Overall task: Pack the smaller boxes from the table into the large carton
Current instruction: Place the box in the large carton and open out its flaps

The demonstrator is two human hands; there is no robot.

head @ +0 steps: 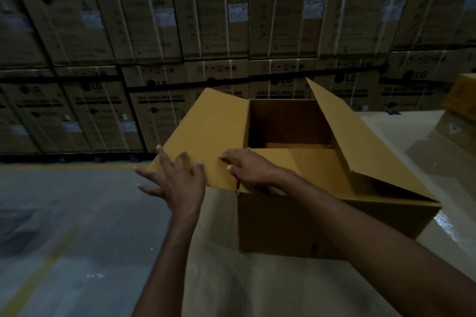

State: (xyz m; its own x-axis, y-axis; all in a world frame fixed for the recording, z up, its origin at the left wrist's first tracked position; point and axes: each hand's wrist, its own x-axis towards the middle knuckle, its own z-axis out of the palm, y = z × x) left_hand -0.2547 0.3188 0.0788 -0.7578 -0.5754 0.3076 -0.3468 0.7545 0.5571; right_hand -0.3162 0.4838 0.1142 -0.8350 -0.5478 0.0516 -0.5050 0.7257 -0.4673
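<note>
Large carton [296, 224]: top open, standing at table [257, 285] left edge, floor beyond; left hand [177, 183] flat, fingers spread on left flap [206, 131]; right hand [249, 170] pressing flap hinge, gripping nothing

We see a dim, underexposed scene. The stacked cartons [180, 20] at the far side sit in murky shadow, soft and bent by wide-angle distortion toward the edges. The floor [64, 213] at the near left smears with motion blur, and faint glare glints off the table [443, 226] at the right.
</note>
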